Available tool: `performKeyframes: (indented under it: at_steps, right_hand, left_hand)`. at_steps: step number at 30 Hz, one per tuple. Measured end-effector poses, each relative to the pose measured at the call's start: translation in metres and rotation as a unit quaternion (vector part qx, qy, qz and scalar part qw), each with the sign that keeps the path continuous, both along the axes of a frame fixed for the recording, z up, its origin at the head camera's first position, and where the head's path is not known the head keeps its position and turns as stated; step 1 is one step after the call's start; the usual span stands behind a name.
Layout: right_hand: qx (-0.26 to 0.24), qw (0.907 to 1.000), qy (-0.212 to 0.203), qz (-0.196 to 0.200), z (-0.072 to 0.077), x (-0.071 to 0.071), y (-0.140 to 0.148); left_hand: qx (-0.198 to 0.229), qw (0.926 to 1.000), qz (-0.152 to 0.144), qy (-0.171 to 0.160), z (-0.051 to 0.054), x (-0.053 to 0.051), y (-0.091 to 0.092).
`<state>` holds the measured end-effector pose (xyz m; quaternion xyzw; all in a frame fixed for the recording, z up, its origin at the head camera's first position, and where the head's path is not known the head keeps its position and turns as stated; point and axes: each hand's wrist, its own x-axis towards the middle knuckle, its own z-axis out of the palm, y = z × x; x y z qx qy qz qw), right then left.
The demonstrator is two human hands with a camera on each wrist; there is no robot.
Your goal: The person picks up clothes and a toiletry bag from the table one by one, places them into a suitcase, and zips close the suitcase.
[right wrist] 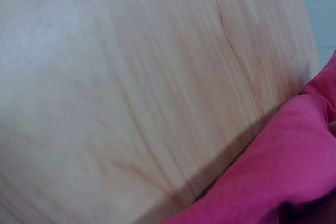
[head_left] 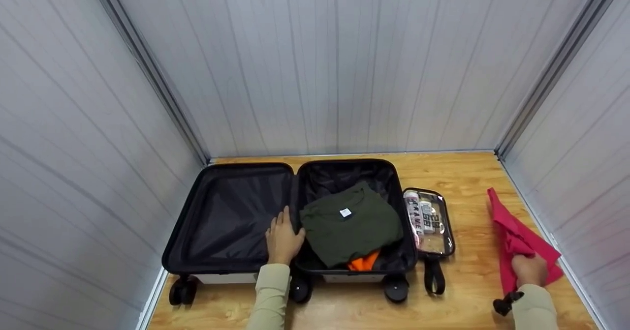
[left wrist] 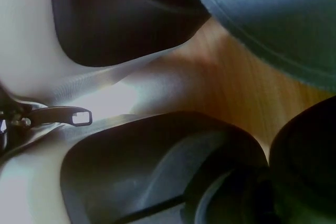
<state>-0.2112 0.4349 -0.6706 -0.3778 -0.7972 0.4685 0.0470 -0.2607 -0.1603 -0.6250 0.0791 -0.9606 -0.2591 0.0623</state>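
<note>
1. Cloth point(head_left: 515, 235), pink, is by the right wall point(head_left: 585, 207); likely light, soft, unbreakable.
2. Right hand point(head_left: 530, 270) curls its fingers around bunched folds, seemingly a sound hold.
3. Left hand point(head_left: 284, 240), fingers straight, is over the suitcase point(head_left: 226, 226).

"What can we read here?"
"On the clear pouch point(head_left: 449, 226), we make out dark letters point(head_left: 415, 218), seemingly TRAVEL, running lengthwise."
"And the characters point(head_left: 434, 221) beside them?"
"Too small for us to make out."
"The white label point(head_left: 345, 213) on the green shirt point(head_left: 359, 234)?"
"We see it, but we can't read any print on it."
</note>
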Motion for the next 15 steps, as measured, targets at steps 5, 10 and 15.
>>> performKeyframes:
  at_steps: [5,10,15]
  right_hand:
    - [0.002,0.9999,-0.016,-0.003,0.0,-0.001,-0.003]
    - [-0.011,0.9998,-0.004,-0.018,0.008,-0.004,-0.01]
    - [-0.019,0.9992,0.021,-0.029,0.02,-0.01,-0.019]
  left_hand:
    - [-0.005,0.9999,0.0,0.009,-0.001,0.003,0.0]
    - [-0.002,0.9999,-0.002,0.012,0.0,0.003,0.002]
    - [0.002,1.0,-0.002,0.007,0.002,0.002,0.0]
